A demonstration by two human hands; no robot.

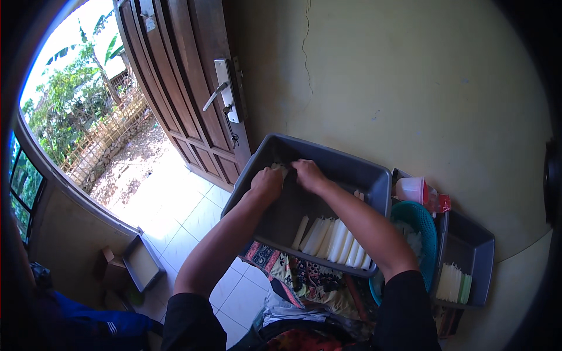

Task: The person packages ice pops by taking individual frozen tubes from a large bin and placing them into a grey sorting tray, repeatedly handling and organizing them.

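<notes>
Both my hands are inside a grey plastic tub [325, 153], near its far left corner. My left hand [268, 182] is closed, with a small pale, whitish thing [281, 168] showing at its fingers; its kind is unclear. Close beside it, my right hand [308, 174] is also closed, its fingertips pointing toward that pale thing. What the right fingers pinch is hidden. Along the tub's near side lies a row of white, candle-like sticks [335, 240], side by side. A few more stick ends show beyond my right forearm.
A teal basket [429, 234] with translucent plastic stands right of the tub. Beyond it, another grey tub [479, 251] holds white and green sticks [453, 284]. A pink-white container [411, 191] sits behind. An open wooden door [193, 76] stands at left; a shallow tray [142, 266] is below.
</notes>
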